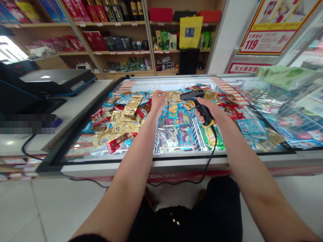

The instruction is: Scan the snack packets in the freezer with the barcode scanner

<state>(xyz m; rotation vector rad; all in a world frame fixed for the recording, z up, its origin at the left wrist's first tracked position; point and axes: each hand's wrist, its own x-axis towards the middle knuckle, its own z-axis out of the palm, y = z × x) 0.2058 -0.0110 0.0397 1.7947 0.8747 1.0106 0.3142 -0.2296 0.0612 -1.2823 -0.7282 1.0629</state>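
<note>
My right hand [210, 110] is wrapped round the handle of a black and yellow barcode scanner [205, 112], whose head points left. A black cable runs down from its grip. With bent fingers, my left hand [158, 100] pinches the left end of a gold snack packet [173, 97], its printed barcode side turned up. The scanner's head is just right of this packet. Around both hands, gold, red and blue snack packets [124, 121] lie heaped on the glass top of a chest freezer [85, 153]. Below the glass, ice cream packs [171, 136] show in a white wire basket.
At the left, a counter [101, 88] carries a scale [58, 80] and dark equipment. Shelves [113, 24] with boxes and bottles line the back. A yellow bag [191, 32] stands behind the freezer. Green plastic bags [285, 79] lie at the right. The scanner cable [176, 183] hangs along the freezer's front.
</note>
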